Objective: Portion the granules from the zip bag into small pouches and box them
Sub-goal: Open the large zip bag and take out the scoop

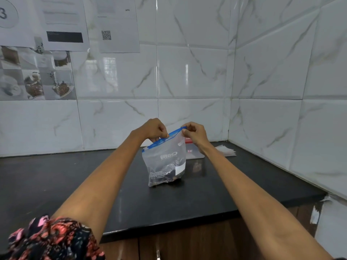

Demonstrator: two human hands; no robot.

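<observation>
White marble-patterned wall tiles (pixel 191 72) fill most of my view, meeting in a corner to my right, with printed sheets (pixel 118 25) and a photo collage (pixel 35 74) stuck up at the upper left. Below them runs the black countertop (pixel 93 175), with brown cabinet fronts (pixel 187 243) under its edge. My two bare forearms reach out over it, and a patch of my floral sleeve (pixel 50 239) shows at the lower left.

The zip bag (pixel 165 162) stands upright on the countertop between my hands, clear plastic with white lettering and a blue zip strip (pixel 165 137) that slopes up toward the right. The dark granules (pixel 169 175) sit in its lower part. My left hand (pixel 152 129) has its fingers curled down and pinches the zip strip near its middle. My right hand (pixel 195 133) pinches the strip's high right end between thumb and fingertips. I cannot tell whether the zip is sealed or parted.

Behind the bag, partly hidden by it and by my right wrist, sits a clear box with a red lid (pixel 193 152). Just to its right, near the corner, lies a small stack of pale pouches (pixel 225 151).
</observation>
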